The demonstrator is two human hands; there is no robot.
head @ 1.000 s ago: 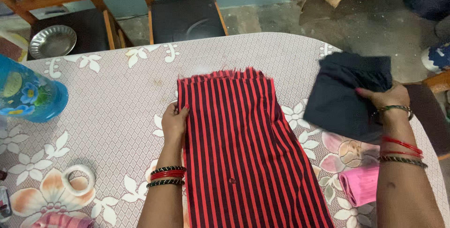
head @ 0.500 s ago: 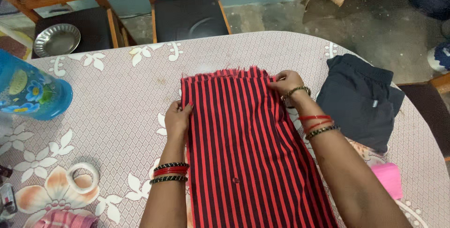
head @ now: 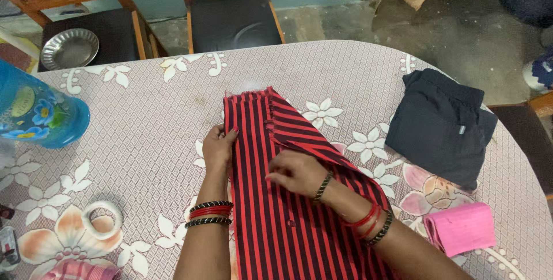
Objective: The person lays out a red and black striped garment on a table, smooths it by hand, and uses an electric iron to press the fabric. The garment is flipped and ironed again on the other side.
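Note:
A red and black striped cloth (head: 288, 211) lies lengthwise on the table (head: 144, 119). Its far right corner is folded over toward the middle. My left hand (head: 218, 147) presses flat on the cloth's left edge. My right hand (head: 296, 173) rests on the folded flap near the cloth's middle, fingers gripping its edge. Both wrists wear red and black bangles.
A folded dark garment (head: 440, 127) lies at the right, with a folded pink cloth (head: 461, 228) nearer me. A blue patterned plastic jar (head: 37, 113) stands at the left, a white tape roll (head: 101, 219) at front left. Chairs (head: 230, 18) and a steel plate (head: 69, 48) stand beyond the table.
My right hand left the dark garment on the table, took the striped cloth's far right corner and pulled it down over the middle. My left hand stayed put.

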